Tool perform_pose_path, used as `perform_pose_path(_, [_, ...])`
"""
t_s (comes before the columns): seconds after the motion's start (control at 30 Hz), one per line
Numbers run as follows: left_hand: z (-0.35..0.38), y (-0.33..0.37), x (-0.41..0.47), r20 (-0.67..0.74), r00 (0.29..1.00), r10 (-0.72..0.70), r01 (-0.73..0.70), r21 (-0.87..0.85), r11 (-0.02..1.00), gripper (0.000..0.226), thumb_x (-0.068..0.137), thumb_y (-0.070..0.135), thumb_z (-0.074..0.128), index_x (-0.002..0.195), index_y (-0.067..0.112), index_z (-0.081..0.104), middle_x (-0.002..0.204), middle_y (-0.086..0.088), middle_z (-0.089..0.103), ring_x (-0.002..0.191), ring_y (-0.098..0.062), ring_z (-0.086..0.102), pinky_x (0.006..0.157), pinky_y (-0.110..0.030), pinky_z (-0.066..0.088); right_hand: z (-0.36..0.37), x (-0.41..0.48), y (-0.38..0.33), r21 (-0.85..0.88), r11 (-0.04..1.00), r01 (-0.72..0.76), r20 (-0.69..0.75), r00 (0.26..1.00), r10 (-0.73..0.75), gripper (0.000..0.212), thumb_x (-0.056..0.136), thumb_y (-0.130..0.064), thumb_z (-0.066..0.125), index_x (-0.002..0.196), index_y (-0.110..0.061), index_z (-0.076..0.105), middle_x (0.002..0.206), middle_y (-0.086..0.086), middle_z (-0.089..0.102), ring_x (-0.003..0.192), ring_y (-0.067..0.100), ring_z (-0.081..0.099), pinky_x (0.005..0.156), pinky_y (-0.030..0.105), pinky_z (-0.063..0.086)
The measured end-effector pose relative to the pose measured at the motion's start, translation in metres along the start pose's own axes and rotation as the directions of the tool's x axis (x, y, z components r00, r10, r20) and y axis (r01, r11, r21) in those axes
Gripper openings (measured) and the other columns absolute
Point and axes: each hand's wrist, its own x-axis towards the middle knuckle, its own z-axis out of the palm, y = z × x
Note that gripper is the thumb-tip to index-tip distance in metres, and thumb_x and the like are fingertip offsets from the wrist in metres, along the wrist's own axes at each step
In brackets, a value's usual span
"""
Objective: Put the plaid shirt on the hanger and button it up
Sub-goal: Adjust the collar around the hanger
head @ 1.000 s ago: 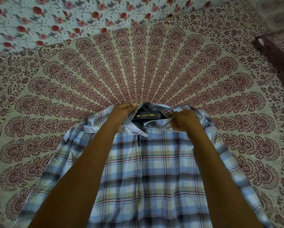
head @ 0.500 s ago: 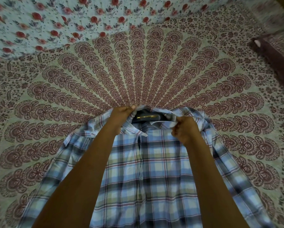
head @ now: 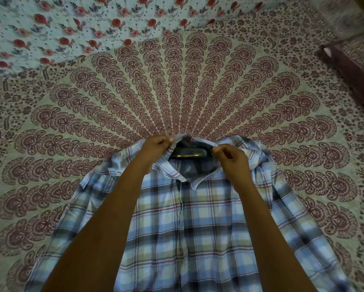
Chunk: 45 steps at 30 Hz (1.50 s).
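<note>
Fingers [head: 166, 140] of the left hand [head: 155, 146] are curled and pinch the left side of the collar. Those of the right hand [head: 229, 160] pinch the right side between thumb and forefinger. Together they hold the neck opening apart.

The blue-and-white plaid shirt [head: 187, 224] with thin red lines lies front-up on the cream bed sheet [head: 177, 91] printed with a maroon mandala, collar at the far end. A dark hanger [head: 187, 155] with a brass-coloured bar shows inside the neck opening.

Step in hand, as judged: seating the collar around the hanger's neck.
- Apply equal tension with both hands so the collar stays centred over the bar.
- Draw the collar band behind the hanger's neck before releasing either side.
- Confirm that each hanger arm lies inside its shoulder seam, then fasten the top button.
- Avoid lifting one side alone, as the hanger is likely to slide out of the neck opening.

Not verifiable from this view:
- The hanger's hook and both arms are covered by fabric, so their position in the shoulders cannot be told.
- The front placket appears closed, but which buttons are fastened cannot be made out.
- Both forearms cover parts of the front.
- The hem and cuffs are cut off at the near edge.
</note>
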Motion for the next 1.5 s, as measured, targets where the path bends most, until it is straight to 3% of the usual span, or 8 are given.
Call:
perform_pose_path(0.1, [-0.004, -0.003, -0.003, 0.037, 0.999, 0.006, -0.006, -0.001, 1.000, 0.024, 0.093, 0.016, 0.054, 0.098, -0.004, 0.065, 0.113, -0.015, 0.065, 0.102, -0.026, 0.061, 0.093, -0.037, 0.045, -0.004, 0.009, -0.020, 0.061, 0.992, -0.107, 0.091, 0.991, 0.101, 0.032, 0.096, -0.018, 0.048, 0.064, -0.019, 0.054, 0.061, -0.003, 0.050, 0.059, 0.010, 0.044, 0.056, 0.024, 0.035])
perform_pose_path(0.3, [-0.014, -0.014, -0.009, 0.210, 0.977, -0.037, 0.035, 0.015, 0.999, 0.019, 0.092, 0.017, 0.053, 0.079, 0.013, 0.065, 0.065, 0.005, 0.069, 0.066, -0.010, 0.063, 0.072, -0.025, 0.051, -0.022, 0.028, -0.033, -0.395, 0.836, -0.380, 0.463, 0.704, 0.539, 0.030, 0.090, -0.038, 0.052, 0.088, -0.010, 0.060, 0.069, 0.005, 0.049, 0.064, 0.019, 0.044, 0.067, 0.031, 0.036])
perform_pose_path(0.43, [-0.011, -0.014, -0.012, 0.205, 0.978, -0.037, 0.036, 0.009, 0.999, 0.021, 0.094, 0.015, 0.049, 0.077, 0.012, 0.063, 0.059, 0.008, 0.066, 0.057, -0.003, 0.060, 0.063, -0.019, 0.047, -0.020, 0.027, -0.032, -0.260, 0.930, -0.261, 0.491, 0.793, 0.360, 0.022, 0.090, -0.027, 0.057, 0.094, -0.007, 0.065, 0.085, 0.005, 0.065, 0.082, 0.019, 0.058, 0.079, 0.031, 0.046])
perform_pose_path(0.6, [-0.009, -0.016, -0.008, 0.138, 0.990, -0.017, 0.020, -0.019, 1.000, 0.017, 0.092, 0.017, 0.054, 0.080, 0.014, 0.065, 0.061, 0.010, 0.068, 0.069, -0.012, 0.059, 0.074, -0.028, 0.048, -0.017, 0.022, -0.017, -0.025, 0.927, -0.374, 0.404, 0.844, 0.352, 0.023, 0.092, -0.020, 0.054, 0.073, -0.009, 0.060, 0.063, 0.009, 0.056, 0.058, 0.018, 0.050, 0.058, 0.024, 0.039])
perform_pose_path(0.8, [0.001, -0.017, -0.007, -0.005, 0.999, -0.051, 0.050, -0.067, 0.997, 0.018, 0.091, 0.016, 0.056, 0.076, 0.014, 0.067, 0.077, -0.005, 0.064, 0.078, -0.020, 0.057, 0.093, -0.046, 0.046, -0.004, -0.012, 0.010, -0.089, 0.988, -0.124, 0.023, 0.992, 0.127, 0.019, 0.088, -0.022, 0.062, 0.073, -0.011, 0.054, 0.072, 0.003, 0.056, 0.066, 0.013, 0.054, 0.061, 0.026, 0.043])
perform_pose_path(1.0, [0.006, -0.010, 0.001, -0.087, 0.995, -0.057, 0.051, -0.068, 0.996, 0.025, 0.091, 0.021, 0.056, 0.100, 0.000, 0.066, 0.071, 0.000, 0.060, 0.069, -0.013, 0.052, 0.072, -0.028, 0.043, 0.028, -0.058, 0.037, 0.006, 0.984, -0.180, -0.361, 0.917, 0.170, 0.013, 0.086, -0.017, 0.061, 0.085, -0.013, 0.049, 0.078, 0.011, 0.055, 0.064, 0.021, 0.050, 0.058, 0.028, 0.039])
perform_pose_path(1.2, [0.004, -0.011, 0.003, -0.073, 0.996, -0.041, 0.037, -0.062, 0.997, 0.022, 0.091, 0.020, 0.057, 0.070, 0.019, 0.065, 0.060, 0.003, 0.062, 0.061, -0.017, 0.052, 0.065, -0.028, 0.043, 0.033, -0.046, 0.028, 0.543, 0.752, -0.373, -0.246, 0.786, 0.567, 0.030, 0.091, -0.005, 0.054, 0.063, -0.016, 0.055, 0.062, -0.001, 0.054, 0.064, 0.013, 0.051, 0.067, 0.030, 0.046])
perform_pose_path(1.5, [0.007, -0.004, 0.011, -0.130, 0.991, -0.025, 0.021, -0.036, 0.999, 0.025, 0.093, 0.018, 0.054, 0.069, 0.018, 0.062, 0.054, 0.002, 0.056, 0.053, -0.012, 0.048, 0.054, -0.021, 0.039, -0.002, -0.036, 0.022, 0.768, 0.481, -0.424, 0.214, 0.876, 0.432, 0.026, 0.098, -0.020, 0.038, 0.090, -0.011, 0.061, 0.073, -0.003, 0.070, 0.073, 0.012, 0.066, 0.068, 0.028, 0.056])
